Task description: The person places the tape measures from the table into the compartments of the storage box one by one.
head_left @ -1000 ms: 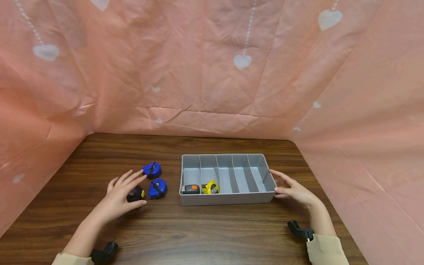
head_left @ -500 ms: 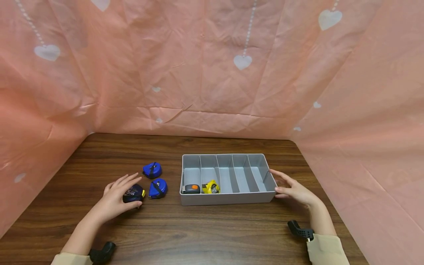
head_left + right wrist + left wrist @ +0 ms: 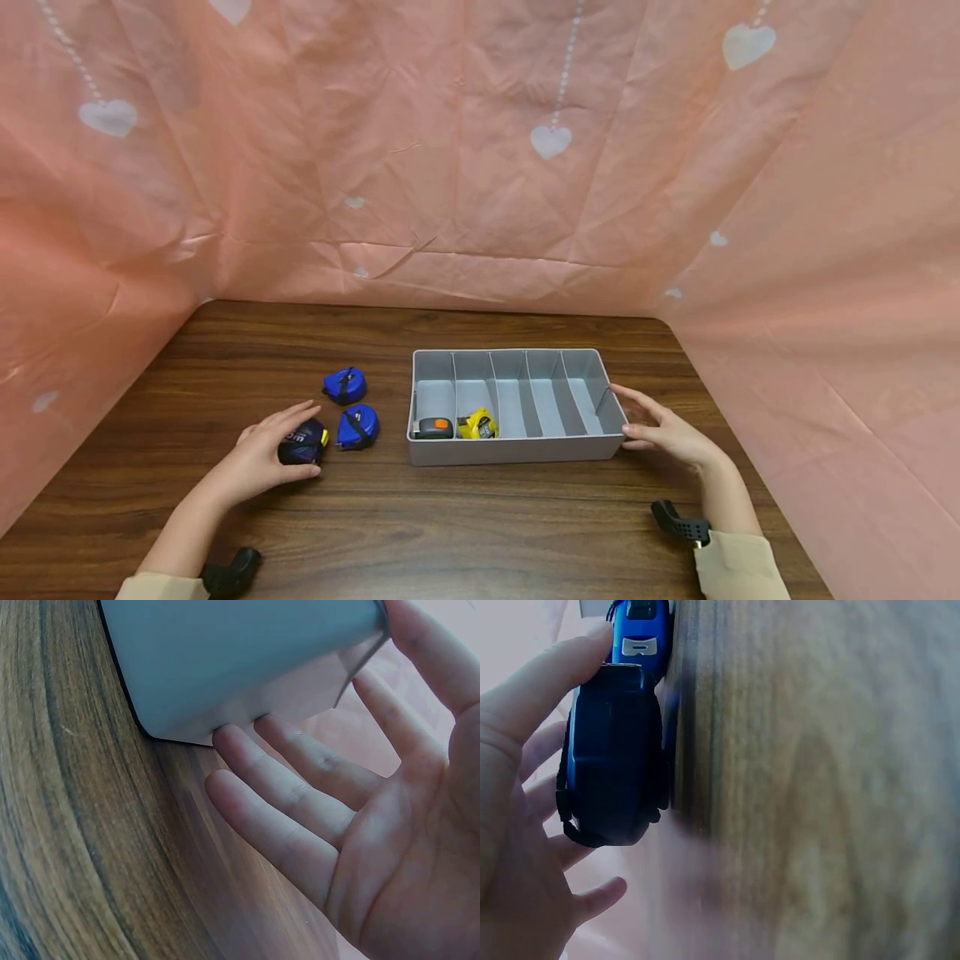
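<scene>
My left hand (image 3: 255, 457) arches over a dark navy tape measure (image 3: 302, 443) with a yellow button, at the left of the table. In the left wrist view the spread fingers (image 3: 596, 898) and thumb stand around the tape measure's black strap side, with no firm grip visible. Two blue tape measures, one farther back (image 3: 345, 386) and one nearer (image 3: 357, 427), lie just right of it. My right hand (image 3: 671, 433) rests with extended fingers and thumb against the right end of a grey divided box (image 3: 517, 451); in the right wrist view, fingertips (image 3: 229, 739) touch its wall.
The box's leftmost compartment holds a black tape measure with an orange button (image 3: 433, 428). A yellow tape measure (image 3: 478, 423) lies in the compartment beside it. Pink curtain (image 3: 480, 167) encloses the back and sides of the wooden table (image 3: 450, 525).
My left hand has drawn back slightly and lowered around the navy tape measure, moving away from the blue ones. My right hand stays against the box.
</scene>
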{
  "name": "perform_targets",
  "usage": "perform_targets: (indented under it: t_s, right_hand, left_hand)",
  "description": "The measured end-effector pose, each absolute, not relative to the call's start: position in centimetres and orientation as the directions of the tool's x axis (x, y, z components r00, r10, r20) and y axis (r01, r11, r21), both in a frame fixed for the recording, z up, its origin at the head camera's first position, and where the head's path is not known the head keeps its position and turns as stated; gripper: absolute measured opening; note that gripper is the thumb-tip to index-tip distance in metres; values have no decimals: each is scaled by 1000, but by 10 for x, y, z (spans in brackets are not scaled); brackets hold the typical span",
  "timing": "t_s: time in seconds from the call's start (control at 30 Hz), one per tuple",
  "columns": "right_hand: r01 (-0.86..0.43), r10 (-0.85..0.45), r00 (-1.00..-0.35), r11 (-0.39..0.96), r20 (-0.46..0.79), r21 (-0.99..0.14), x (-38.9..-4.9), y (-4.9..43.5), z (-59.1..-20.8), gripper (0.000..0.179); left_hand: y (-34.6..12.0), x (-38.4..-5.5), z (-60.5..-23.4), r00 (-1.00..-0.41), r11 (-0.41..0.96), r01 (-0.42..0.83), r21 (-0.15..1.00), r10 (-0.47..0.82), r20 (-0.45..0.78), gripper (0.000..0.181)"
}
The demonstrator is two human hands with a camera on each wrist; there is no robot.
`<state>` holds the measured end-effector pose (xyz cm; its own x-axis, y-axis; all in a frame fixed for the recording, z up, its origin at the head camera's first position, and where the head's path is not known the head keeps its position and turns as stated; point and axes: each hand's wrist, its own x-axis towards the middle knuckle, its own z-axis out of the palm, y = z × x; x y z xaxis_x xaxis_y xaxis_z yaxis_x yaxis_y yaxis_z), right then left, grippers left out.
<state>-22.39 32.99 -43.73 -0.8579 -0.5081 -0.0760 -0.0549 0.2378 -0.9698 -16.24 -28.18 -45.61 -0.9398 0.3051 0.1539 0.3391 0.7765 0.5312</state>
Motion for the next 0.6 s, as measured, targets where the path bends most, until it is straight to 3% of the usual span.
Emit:
perform_targets:
  t_s: [0.6]
  right_hand:
    - [-55,-506,-859,242,-78,-969,-223,329,-437,65]
  left_hand:
    - [-291,-165,-457,-928,716,350,604,350,123,79]
